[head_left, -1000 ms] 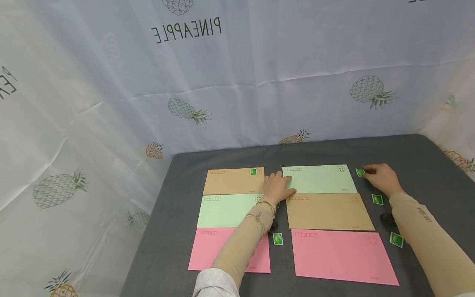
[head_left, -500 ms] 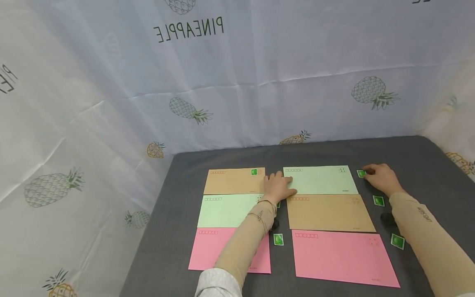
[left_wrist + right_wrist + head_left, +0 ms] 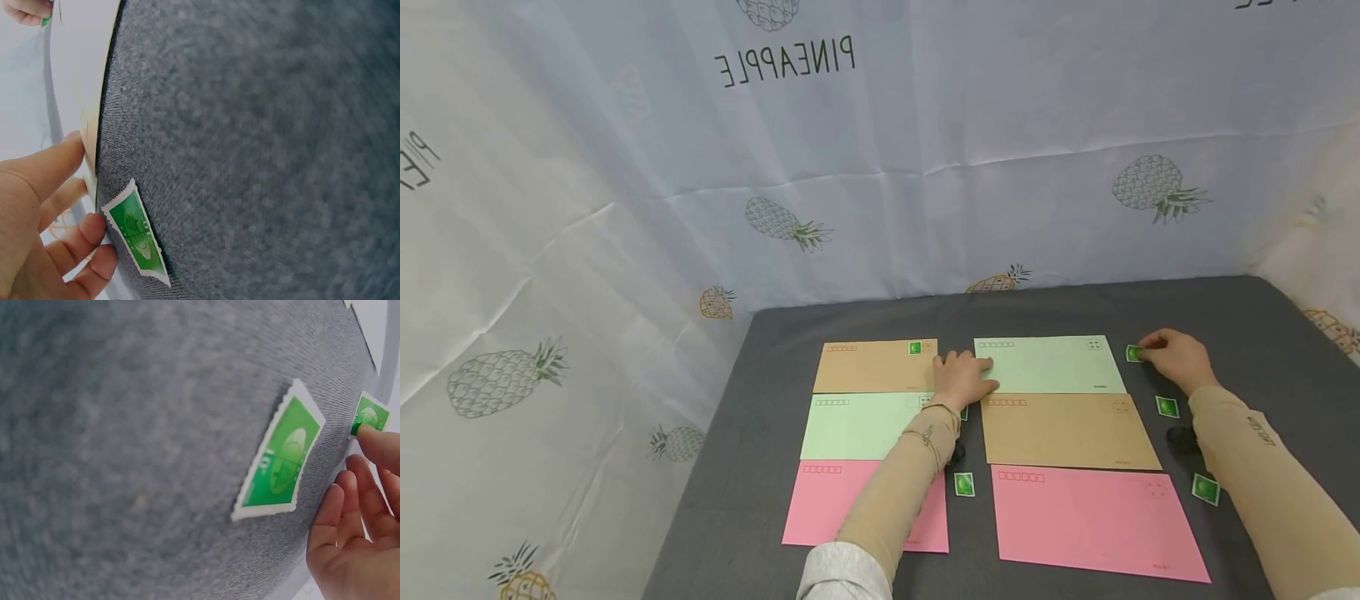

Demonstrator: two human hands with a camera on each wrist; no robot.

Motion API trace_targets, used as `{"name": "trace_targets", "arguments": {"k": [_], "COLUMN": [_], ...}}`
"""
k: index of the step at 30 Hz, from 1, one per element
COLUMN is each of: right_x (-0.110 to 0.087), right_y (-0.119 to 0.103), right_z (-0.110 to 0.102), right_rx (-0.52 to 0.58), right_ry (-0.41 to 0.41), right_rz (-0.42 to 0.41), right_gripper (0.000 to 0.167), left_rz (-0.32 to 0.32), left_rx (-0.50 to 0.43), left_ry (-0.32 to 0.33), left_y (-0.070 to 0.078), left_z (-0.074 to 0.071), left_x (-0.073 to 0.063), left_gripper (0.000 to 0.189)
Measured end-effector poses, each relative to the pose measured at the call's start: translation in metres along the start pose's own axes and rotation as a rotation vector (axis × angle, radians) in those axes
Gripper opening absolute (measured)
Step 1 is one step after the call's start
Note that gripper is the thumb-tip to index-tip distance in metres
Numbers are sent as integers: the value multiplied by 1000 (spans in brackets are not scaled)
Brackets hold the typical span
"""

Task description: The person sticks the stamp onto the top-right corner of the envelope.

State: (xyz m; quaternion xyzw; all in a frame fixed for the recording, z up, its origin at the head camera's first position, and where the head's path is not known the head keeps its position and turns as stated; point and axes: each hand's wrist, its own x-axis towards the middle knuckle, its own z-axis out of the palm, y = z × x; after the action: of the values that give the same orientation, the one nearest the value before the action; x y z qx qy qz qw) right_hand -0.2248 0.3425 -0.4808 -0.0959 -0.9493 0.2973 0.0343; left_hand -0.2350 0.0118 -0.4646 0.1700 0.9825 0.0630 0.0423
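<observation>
**Right hand (image 3: 1177, 362) pinches a corner stamp (image 3: 1133, 353); left hand (image 3: 959, 380) rests by the mint envelope (image 3: 1048, 367)**

We find the corner stamp at the far right of the grey tabletop (image 3: 737, 467), just beside the mint envelope. The right hand's thumb and fingers are drawn close together on it; we cannot tell whether it is lifted. The left hand lies loosely spread between the two columns of envelopes, holding nothing, its thumb and one finger over the mint envelope's left edge. Near its fingers we see a gap stamp (image 3: 136, 231) lying flat.

Below the mint envelope lie a brown envelope (image 3: 1060, 429) and a pink envelope (image 3: 1097, 521). Our left column runs tan envelope (image 3: 868, 368), pale green envelope (image 3: 857, 429), then a rose envelope (image 3: 831, 504) partly hidden by the left sleeve (image 3: 883, 500). One placed stamp (image 3: 915, 347) sits near the tan envelope's upper right corner. A middle stamp (image 3: 1167, 407) and a near stamp (image 3: 1206, 489) lie beside the right sleeve (image 3: 1270, 492), and a lower stamp (image 3: 965, 484) between the pink and rose envelopes.
</observation>
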Motion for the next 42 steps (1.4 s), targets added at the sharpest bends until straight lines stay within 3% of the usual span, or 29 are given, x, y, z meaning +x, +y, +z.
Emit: {"name": "trace_targets", "arguments": {"k": [11, 16, 22, 32, 42], "right_x": [1, 4, 10, 18, 27], "right_y": [1, -1, -13, -31, -36], "right_z": [0, 3, 11, 19, 26], "right_rx": [70, 202, 307, 277, 210], "right_ry": [-28, -39, -104, -275, -258], "right_rz": [10, 52, 17, -46, -72], "right_gripper": [38, 50, 54, 57, 46], "left_rz": [-24, -25, -36, -36, -30], "left_rx": [-20, -35, -38, -41, -43], "left_ry": [-5, 1, -6, -5, -2], "left_y": [1, 1, 1, 1, 0], "left_z": [0, -1, -1, 0, 1], "left_x": [1, 1, 0, -2, -1], "left_gripper": [43, 43, 44, 44, 44]}}
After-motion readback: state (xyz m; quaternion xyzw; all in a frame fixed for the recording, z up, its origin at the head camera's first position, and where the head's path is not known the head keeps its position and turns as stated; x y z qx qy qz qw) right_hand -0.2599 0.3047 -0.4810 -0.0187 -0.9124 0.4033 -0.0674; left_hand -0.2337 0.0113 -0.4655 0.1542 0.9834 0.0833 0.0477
